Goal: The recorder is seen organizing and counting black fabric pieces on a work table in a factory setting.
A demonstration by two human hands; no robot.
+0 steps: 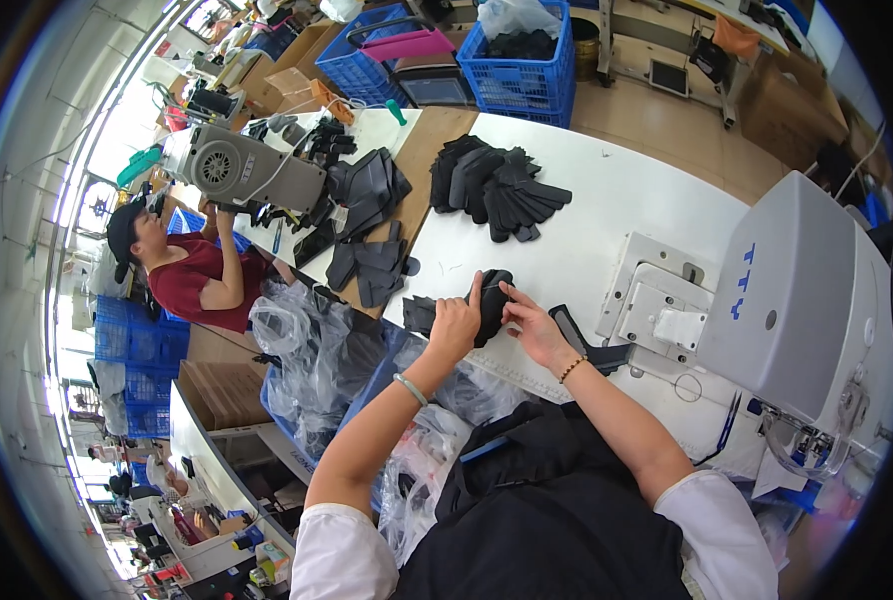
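Note:
Above the white worktable (577,215), both hands are at a small stack of black cut fabric pieces (495,300). My left hand (455,325) grips its left side, the index finger pointing up along it. The fingers of my right hand (533,328) pinch the right edge; the fingertips are partly hidden. More dark flat pieces (420,314) lie just left of my left hand. To the right of my right hand rests a black angled piece (592,345). A large fanned pile of black fabric pieces (497,185) lies farther back on the table.
A grey sewing machine (807,300) stands at the right, its flat plate (657,310) beside the angled piece. Clear plastic bags (317,350) bulge at the table's left front. A co-worker in a red shirt (202,275) sits at another machine (247,170). Blue crates (519,75) stand behind.

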